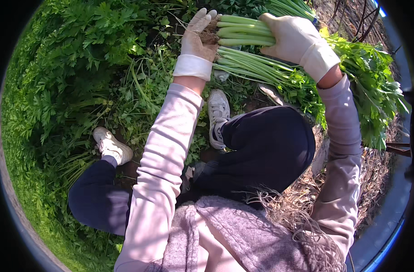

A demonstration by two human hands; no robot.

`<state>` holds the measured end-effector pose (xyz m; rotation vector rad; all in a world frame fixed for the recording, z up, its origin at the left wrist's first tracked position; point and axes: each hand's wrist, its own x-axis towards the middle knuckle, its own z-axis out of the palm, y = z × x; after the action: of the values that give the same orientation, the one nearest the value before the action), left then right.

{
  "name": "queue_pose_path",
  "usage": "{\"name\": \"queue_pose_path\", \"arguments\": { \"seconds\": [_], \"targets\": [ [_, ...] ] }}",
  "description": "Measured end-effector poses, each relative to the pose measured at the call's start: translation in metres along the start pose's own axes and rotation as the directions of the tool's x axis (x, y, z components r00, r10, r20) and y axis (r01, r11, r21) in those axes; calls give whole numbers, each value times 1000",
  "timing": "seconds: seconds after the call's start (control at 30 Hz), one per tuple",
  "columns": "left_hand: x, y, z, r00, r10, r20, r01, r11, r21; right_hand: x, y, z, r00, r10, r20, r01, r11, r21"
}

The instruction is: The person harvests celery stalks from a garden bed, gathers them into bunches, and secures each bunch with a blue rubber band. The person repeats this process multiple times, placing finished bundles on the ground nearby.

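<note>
My right hand, in a pale work glove, grips a bunch of celery around its green stalks. The bunch lies sideways in the air, its leafy tops spreading to the right past my forearm. At its left end, my left hand, also gloved, cups the brown soil-stained roots, fingers curved up beside them. Part of the roots is hidden by the left palm. Just below the held bunch, a second bunch of thinner stalks lies on the ground, its leaves pointing right.
Dense leafy green plants stand at the left. Another bunch of stalks with a blue band lies at the top. Loose leaves litter the soil around my shoes. Dry straw and rusty metal rods are at the right.
</note>
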<state>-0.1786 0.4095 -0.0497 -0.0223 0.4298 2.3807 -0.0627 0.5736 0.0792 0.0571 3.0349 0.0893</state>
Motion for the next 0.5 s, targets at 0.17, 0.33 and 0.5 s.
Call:
{"name": "queue_pose_path", "arguments": {
  "seconds": [0.17, 0.33, 0.5],
  "targets": [
    [37, -78, -164, 910, 46, -412, 8, 992, 130, 8, 7, 215, 987, 142, 80, -155, 971, 184],
    [49, -50, -171, 958, 234, -166, -62, 734, 676, 18, -1, 222, 931, 317, 182, -345, 926, 155],
    [64, -39, -86, 823, -232, 518, -549, -557, 623, 26, 5, 219, 934, 290, 207, -333, 918, 216]
  ]
}}
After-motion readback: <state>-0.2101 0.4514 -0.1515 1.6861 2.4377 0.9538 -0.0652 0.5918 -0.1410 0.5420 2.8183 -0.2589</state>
